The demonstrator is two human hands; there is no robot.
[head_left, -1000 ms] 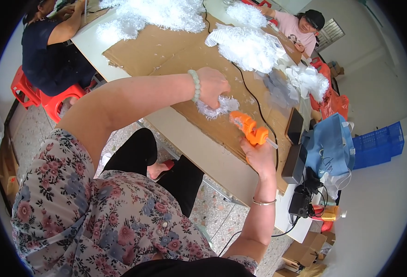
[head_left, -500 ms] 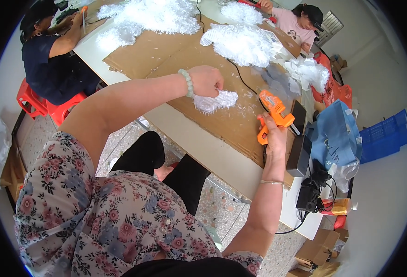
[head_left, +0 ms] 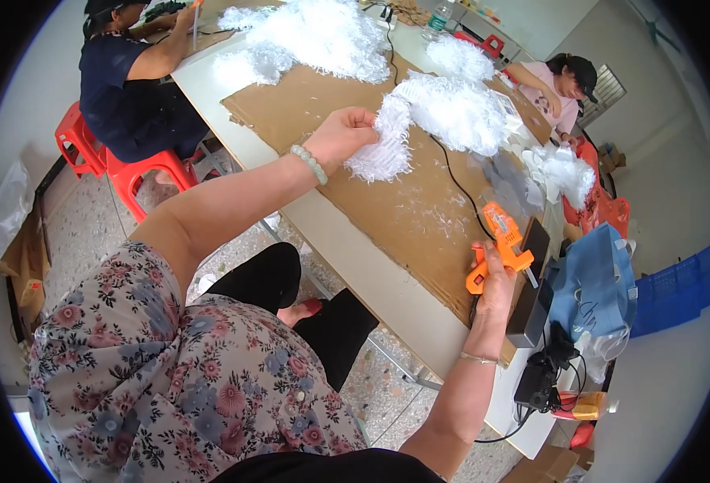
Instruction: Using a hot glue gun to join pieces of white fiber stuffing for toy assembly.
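Note:
My left hand (head_left: 340, 135) pinches the edge of a white fringed piece of fabric (head_left: 388, 146) over the brown cardboard (head_left: 387, 217). The piece hangs in a short strip, and its far end meets a fluffy white pile (head_left: 463, 113). In my right hand (head_left: 495, 282) is an orange glue gun (head_left: 503, 227), held by its handle at the right side of the cardboard. A black cord (head_left: 451, 165) runs across the cardboard toward it. Loose white threads are scattered between my hands.
Beyond lies a larger white heap (head_left: 331, 40). A dark box (head_left: 529, 314), a blue bag (head_left: 592, 282) and a black power adapter (head_left: 537, 386) stand at the right. Two people work at the table's far side and left, near red stools (head_left: 146, 177).
My left hand has lifted the white piece off the cardboard and moved it away from me, toward the pile. The glue gun stays in my right hand, and the whole view has shifted.

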